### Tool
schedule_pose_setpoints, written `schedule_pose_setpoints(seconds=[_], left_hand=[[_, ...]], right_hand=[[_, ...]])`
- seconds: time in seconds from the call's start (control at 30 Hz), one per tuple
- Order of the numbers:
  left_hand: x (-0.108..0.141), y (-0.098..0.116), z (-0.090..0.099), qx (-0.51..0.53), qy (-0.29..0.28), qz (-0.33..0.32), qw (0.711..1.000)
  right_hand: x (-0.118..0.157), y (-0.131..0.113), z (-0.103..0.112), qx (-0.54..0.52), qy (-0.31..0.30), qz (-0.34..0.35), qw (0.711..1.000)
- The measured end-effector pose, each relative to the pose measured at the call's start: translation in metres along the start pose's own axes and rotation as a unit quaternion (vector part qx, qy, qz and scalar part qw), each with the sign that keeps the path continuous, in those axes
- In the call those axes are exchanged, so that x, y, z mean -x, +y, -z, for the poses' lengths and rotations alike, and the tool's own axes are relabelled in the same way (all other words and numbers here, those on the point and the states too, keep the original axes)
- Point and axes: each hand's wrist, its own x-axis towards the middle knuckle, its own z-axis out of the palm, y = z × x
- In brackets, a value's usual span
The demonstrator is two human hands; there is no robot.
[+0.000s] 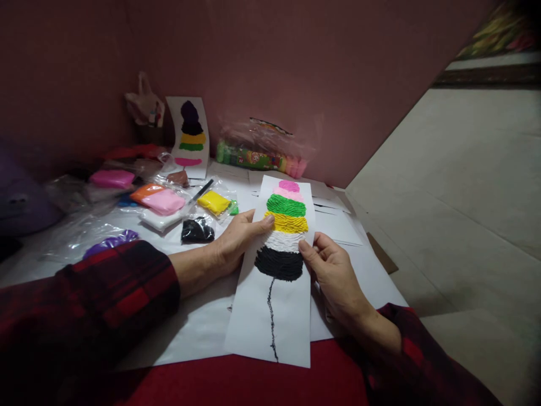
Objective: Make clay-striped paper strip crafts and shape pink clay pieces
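Observation:
A tall white card (291, 321) carries textured clay bands, from the top: magenta, light pink, green, yellow, white and black. Below them a thin dark twisted line runs down to the lower edge. My left hand (239, 239) grips the card's left edge, its thumb on the yellow band and its fingers hidden behind. On the right edge, my right hand (336, 270) pinches the card, with the thumb by the white band. The card is held tilted above the white-covered table (186, 332).
Bagged clay lies at the left: yellow (214, 202), black (198, 230), pink (164, 200) and purple (110, 242). A second decorated card (192, 132) leans on the wall. Behind are a plastic bag of colourful tubes (262, 159) and paper sheets (338, 225).

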Motion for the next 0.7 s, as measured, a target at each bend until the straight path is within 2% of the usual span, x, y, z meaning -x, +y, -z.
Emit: schedule_pose_setpoints(seconds=[0.17, 0.4, 0.7], left_hand=[[-0.0001, 0.0008, -0.0011, -0.004, 0.024, -0.012, 1.0], [-0.0009, 0.0009, -0.0006, 0.004, 0.018, -0.008, 1.0], [-0.0012, 0.004, -0.002, 0.006, 0.024, -0.019, 1.0]], right_hand=[[-0.0014, 0.0008, 0.0014, 0.017, 0.006, 0.019, 1.0], [-0.0034, 0.0024, 0.0023, 0.008, 0.0, 0.015, 1.0], [-0.0058, 0.0079, 0.001, -0.053, -0.028, 0.045, 0.997]])
